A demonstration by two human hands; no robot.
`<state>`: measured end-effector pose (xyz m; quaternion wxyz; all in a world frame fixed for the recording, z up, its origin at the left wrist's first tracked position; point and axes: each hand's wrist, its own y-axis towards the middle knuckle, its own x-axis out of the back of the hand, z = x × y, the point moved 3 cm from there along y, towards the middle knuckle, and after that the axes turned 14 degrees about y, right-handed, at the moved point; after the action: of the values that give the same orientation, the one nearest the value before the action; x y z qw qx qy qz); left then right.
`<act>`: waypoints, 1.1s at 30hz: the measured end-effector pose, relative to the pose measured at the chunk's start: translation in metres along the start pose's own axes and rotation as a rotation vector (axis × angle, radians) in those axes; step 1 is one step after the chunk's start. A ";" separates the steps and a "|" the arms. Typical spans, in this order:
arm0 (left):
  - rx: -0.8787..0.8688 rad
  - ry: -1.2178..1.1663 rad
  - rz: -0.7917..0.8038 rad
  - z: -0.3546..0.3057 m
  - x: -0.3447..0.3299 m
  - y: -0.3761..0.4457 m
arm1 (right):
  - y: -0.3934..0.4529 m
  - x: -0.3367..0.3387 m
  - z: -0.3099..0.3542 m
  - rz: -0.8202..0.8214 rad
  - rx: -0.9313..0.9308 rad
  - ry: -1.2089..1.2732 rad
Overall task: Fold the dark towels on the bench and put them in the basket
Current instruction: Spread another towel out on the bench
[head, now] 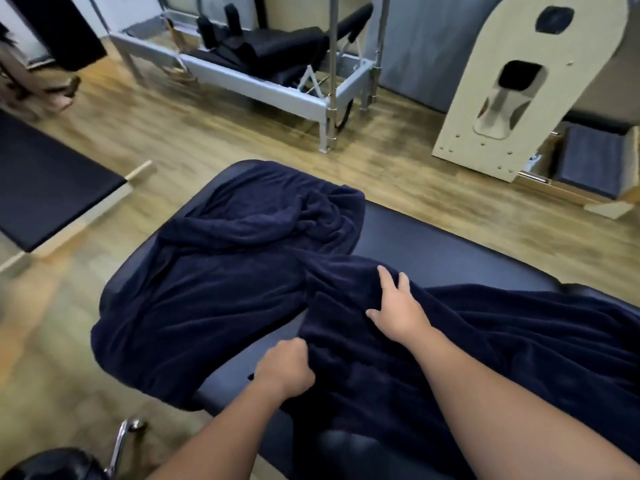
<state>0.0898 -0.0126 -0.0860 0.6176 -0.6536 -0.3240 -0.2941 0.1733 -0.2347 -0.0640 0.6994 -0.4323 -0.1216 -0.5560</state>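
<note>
Two dark navy towels lie rumpled on the dark padded bench. One towel covers the bench's left end and hangs over its edge. The other towel spreads across the right side toward me. My left hand is closed on the near left edge of the right towel. My right hand rests flat on the same towel with fingers spread, pressing a fold near its left corner. No basket is in view.
Wooden floor surrounds the bench. A grey metal exercise frame stands at the back. A cream wooden panel leans at the right, above a dark box. Another dark padded bench sits at left. A chrome chair arm shows at bottom left.
</note>
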 end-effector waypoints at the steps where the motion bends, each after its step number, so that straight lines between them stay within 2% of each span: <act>1: -0.036 -0.023 0.056 0.005 0.004 0.000 | 0.007 -0.006 0.008 0.000 -0.026 -0.012; 3: -0.092 -0.059 0.111 0.018 0.014 -0.001 | 0.016 -0.012 0.020 0.007 -0.069 -0.124; 5: -0.109 -0.064 0.100 0.040 0.029 -0.003 | 0.023 -0.018 0.034 0.038 -0.064 -0.280; 7: -0.117 -0.067 0.089 0.063 0.045 -0.007 | 0.028 -0.017 0.050 -0.036 -0.069 -0.310; 11: -0.126 -0.116 0.109 0.111 0.083 -0.014 | 0.034 0.006 0.092 -0.462 -0.018 0.051; 14: -0.027 -0.100 0.020 0.168 0.118 -0.016 | 0.049 0.030 0.145 -0.568 0.043 0.223; 18: 0.300 -0.161 -0.296 0.259 0.170 -0.018 | 0.084 0.049 0.233 -0.576 0.239 0.334; 20: 0.471 -0.134 -0.467 0.297 0.193 -0.022 | 0.105 0.049 0.277 -0.506 0.359 0.456; 22: 0.599 -0.055 -0.517 0.316 0.204 -0.023 | 0.120 0.040 0.309 -0.359 0.420 0.509; 23: 0.625 -0.017 -0.491 0.314 0.207 -0.022 | 0.127 0.031 0.316 -0.292 0.416 0.442; 26: 0.543 0.130 -0.445 0.283 0.199 -0.007 | 0.124 -0.008 0.308 -0.127 0.350 0.171; 29: 0.293 0.228 -0.407 0.230 0.171 0.014 | 0.099 -0.049 0.266 0.016 0.303 0.105; 33: -0.033 0.318 -0.222 0.155 0.124 0.028 | 0.063 -0.083 0.179 0.023 0.280 0.039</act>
<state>0.1853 0.1490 -0.0160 0.6138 -0.5692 -0.2875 -0.4653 0.2553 -0.0458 -0.0408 0.7614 -0.3209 -0.1796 -0.5339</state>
